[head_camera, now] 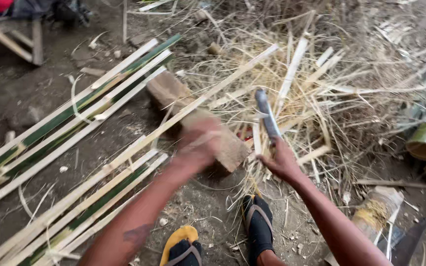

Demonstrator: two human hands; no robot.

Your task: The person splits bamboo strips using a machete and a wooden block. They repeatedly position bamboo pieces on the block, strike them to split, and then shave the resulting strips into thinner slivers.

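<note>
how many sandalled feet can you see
2: the yellow-soled sandal at the bottom centre edge, and the black sandal just right of it, below the right hand gripping the knife.

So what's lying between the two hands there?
In the head view, the wooden block on the ground, between the blurred left hand and the right hand holding the knife.

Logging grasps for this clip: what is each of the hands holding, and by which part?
Right hand grips a knife by its handle, blade up. Left hand is blurred on a long bamboo strip, mid-length.
</note>
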